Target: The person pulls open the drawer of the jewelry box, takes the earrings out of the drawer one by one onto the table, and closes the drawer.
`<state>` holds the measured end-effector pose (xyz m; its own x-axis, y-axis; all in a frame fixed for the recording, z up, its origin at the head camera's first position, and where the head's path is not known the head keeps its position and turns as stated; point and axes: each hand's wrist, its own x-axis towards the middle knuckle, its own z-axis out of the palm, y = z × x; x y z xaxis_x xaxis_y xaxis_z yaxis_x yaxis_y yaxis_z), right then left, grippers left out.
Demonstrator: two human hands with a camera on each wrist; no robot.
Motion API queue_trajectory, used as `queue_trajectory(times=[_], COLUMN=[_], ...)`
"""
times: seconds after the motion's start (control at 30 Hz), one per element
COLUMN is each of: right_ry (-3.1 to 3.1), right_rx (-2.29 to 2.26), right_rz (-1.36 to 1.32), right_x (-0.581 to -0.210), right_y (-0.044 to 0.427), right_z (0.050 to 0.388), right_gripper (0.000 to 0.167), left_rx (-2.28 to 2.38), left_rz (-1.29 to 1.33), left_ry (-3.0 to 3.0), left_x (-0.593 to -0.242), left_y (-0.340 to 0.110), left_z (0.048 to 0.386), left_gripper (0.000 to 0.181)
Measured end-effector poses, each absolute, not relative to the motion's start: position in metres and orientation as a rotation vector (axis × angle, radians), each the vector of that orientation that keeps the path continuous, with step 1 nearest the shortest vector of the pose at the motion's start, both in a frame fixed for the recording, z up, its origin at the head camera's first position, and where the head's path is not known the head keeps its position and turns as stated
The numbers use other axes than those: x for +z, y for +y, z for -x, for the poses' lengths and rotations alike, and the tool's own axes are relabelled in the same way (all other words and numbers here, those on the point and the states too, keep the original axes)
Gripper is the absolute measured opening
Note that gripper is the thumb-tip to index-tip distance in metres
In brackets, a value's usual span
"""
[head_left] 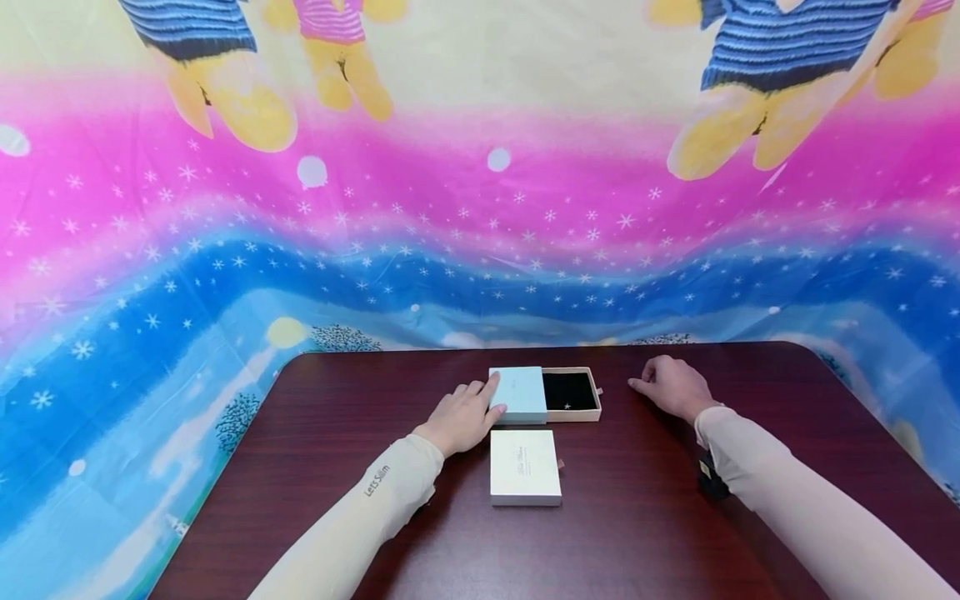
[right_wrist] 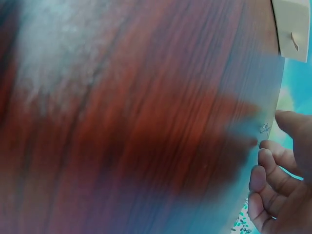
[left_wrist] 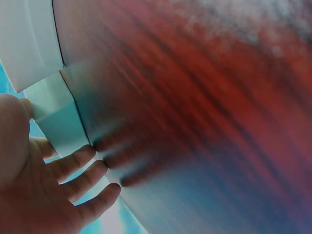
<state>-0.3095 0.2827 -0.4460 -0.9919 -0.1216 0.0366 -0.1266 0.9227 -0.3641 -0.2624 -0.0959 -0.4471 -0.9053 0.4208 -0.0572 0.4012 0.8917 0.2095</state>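
My left hand (head_left: 457, 419) touches the left end of a light blue sliding gift box (head_left: 516, 396), thumb and index finger at its edge. The other fingertips rest on the table in the left wrist view. Out of the sleeve's right side sticks a cream drawer (head_left: 597, 407) with a black pad (head_left: 566, 390). A tiny star-shaped piece (head_left: 567, 407) sits on that pad. Right of the drawer, apart from it, my right hand (head_left: 675, 385) is low over the table, fingers loosely bent. A small star-like shape (right_wrist: 264, 128) shows between its thumb and index fingertips, which do not visibly pinch it.
A closed white box (head_left: 523, 467) with a small tab on its right lies in front of the blue one. Both stand on a dark red-brown wooden table (head_left: 637, 517). Behind its far edge hangs a colourful printed cloth (head_left: 480, 208).
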Motion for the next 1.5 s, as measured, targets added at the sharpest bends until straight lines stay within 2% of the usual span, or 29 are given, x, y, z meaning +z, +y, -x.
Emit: queue_trajectory(times=[0.37, 0.87, 1.5], right_ry=[-3.076, -3.058, -2.955], right_rx=[0.567, 0.595, 0.601], right_rz=[-0.253, -0.268, -0.353], right_x=[-0.446, -0.441, -0.414], right_y=[0.285, 0.289, 0.274], right_z=[0.311, 0.308, 0.295], right_gripper=[0.016, 0.018, 0.016], left_rx=[0.291, 0.289, 0.316], left_rz=[-0.629, -0.635, -0.643], left_ry=[2.948, 2.954, 2.944], left_x=[-0.449, -0.448, -0.444], left_y=[-0.096, -0.095, -0.096], left_z=[0.264, 0.264, 0.26], left_gripper=[0.067, 0.067, 0.066])
